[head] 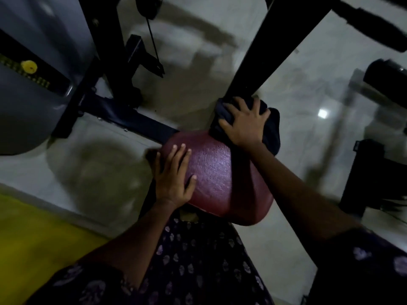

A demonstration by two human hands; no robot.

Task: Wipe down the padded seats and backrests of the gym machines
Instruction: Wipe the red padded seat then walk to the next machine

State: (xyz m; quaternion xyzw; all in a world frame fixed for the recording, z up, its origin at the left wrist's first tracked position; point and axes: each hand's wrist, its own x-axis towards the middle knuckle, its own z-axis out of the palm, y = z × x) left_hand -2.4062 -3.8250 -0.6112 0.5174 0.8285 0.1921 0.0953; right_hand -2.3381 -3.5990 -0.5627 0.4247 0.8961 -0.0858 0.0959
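Observation:
A dark red padded seat (218, 172) of a gym machine sits in the middle of the view, below me. My left hand (174, 177) rests flat on the seat's left side with its fingers straight. At the seat's far right end, my right hand (244, 122) presses a dark cloth (272, 130) with spread fingers, just where a black upright frame bar (275, 45) meets the seat. Part of the cloth hangs over the seat's right edge.
A black base beam (123, 115) runs left from the seat to a grey weight-stack shroud (28, 102) with a yellow pin. Black machine parts (372, 172) stand at the right on the glossy tiled floor. A yellow mat (33, 234) lies at lower left.

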